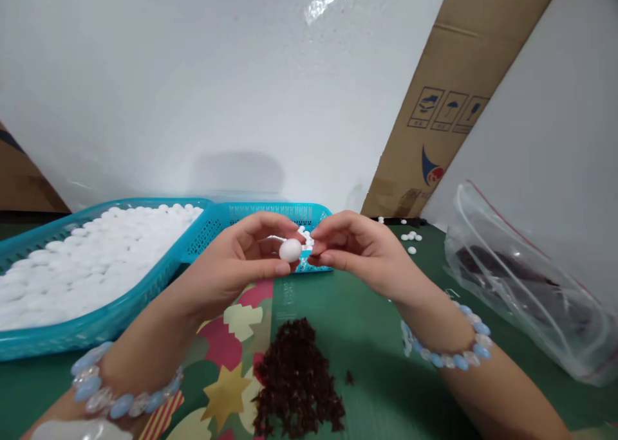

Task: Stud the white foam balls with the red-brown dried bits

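Observation:
My left hand (248,250) pinches a small white ball (290,251) between thumb and fingers. A thin white strand shows behind the ball. Close by on the right, my right hand (355,247) has thumb and fingertips pressed together; anything between them is too small or hidden to name. Beyond both hands stands a small blue basket (251,211) with some white pieces (306,234) in it, partly covered by my fingers. Below the hands lies a heap of small dark brown pieces (299,382).
A large blue basket (103,321) full of white balls (101,253) stands at left. Several white pieces (411,237) lie at the back right, near a clear zip bag (526,285) with dark contents. A patterned sheet (224,398) covers part of the green table (386,388). White board and cardboard stand behind.

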The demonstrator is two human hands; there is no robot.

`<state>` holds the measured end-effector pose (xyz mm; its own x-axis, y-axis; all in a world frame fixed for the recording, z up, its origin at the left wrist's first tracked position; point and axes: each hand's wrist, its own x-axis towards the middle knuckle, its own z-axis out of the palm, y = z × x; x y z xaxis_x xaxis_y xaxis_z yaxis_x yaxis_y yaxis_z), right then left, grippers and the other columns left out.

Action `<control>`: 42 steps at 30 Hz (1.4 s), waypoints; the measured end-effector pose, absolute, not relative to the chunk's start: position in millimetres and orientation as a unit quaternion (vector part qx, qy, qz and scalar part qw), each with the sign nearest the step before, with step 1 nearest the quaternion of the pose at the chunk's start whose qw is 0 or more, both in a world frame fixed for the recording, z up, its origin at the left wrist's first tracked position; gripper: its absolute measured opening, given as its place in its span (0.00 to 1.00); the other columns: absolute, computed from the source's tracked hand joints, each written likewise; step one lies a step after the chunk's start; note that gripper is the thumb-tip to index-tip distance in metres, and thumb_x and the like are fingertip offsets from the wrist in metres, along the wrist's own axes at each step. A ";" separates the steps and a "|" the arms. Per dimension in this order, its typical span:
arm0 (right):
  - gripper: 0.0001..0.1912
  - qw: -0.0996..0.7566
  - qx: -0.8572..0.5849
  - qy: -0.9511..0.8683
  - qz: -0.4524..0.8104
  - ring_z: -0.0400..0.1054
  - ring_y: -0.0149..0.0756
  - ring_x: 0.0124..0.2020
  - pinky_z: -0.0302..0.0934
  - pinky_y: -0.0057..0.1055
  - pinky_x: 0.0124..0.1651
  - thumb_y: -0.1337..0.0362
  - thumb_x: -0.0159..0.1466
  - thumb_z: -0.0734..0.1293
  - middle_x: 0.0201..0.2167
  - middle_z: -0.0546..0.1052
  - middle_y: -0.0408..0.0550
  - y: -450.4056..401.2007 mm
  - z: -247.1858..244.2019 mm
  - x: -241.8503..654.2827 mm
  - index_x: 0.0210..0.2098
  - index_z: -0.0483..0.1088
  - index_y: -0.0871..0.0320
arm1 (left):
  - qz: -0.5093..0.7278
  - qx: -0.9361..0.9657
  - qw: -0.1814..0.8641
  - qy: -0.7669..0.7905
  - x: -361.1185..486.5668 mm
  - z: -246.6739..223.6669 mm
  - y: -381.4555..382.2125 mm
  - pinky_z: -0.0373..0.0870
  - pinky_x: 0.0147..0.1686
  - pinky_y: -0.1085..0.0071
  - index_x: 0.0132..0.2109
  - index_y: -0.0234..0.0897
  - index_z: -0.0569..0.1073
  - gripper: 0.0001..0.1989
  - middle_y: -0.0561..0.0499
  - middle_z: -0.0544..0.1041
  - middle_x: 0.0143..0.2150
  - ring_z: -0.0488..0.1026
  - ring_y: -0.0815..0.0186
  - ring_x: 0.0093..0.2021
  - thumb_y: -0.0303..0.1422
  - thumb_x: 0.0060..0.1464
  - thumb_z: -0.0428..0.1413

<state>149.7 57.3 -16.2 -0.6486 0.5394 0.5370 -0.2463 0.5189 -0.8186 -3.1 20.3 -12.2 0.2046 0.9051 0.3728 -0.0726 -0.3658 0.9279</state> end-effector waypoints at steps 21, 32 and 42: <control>0.11 0.469 0.000 -0.809 0.355 0.61 0.20 0.27 0.59 0.17 0.33 0.77 0.50 0.58 0.23 0.63 0.38 52.2 -17.4 149.0 0.29 0.59 0.56 | 0.470 0.683 0.422 0.366 -5.3 -4.6 9.8 0.60 0.19 0.84 0.28 0.40 0.70 0.05 0.58 0.71 0.23 0.65 0.76 0.24 0.27 0.39 0.52; 0.12 0.534 0.076 -0.767 0.347 0.62 0.24 0.29 0.60 0.24 0.34 0.77 0.50 0.59 0.22 0.63 0.38 52.1 -22.9 144.9 0.29 0.59 0.54 | 0.511 0.641 0.448 0.358 2.5 0.4 5.5 0.62 0.21 0.85 0.26 0.37 0.70 0.07 0.59 0.71 0.20 0.66 0.78 0.22 0.21 0.39 0.50; 0.12 0.539 0.062 -0.777 0.320 0.61 0.23 0.29 0.60 0.21 0.33 0.78 0.50 0.59 0.24 0.64 0.39 51.8 -23.6 144.8 0.29 0.60 0.55 | 0.501 0.651 0.452 0.349 1.8 -0.5 6.4 0.61 0.21 0.86 0.26 0.37 0.71 0.08 0.59 0.70 0.21 0.65 0.78 0.22 0.21 0.40 0.50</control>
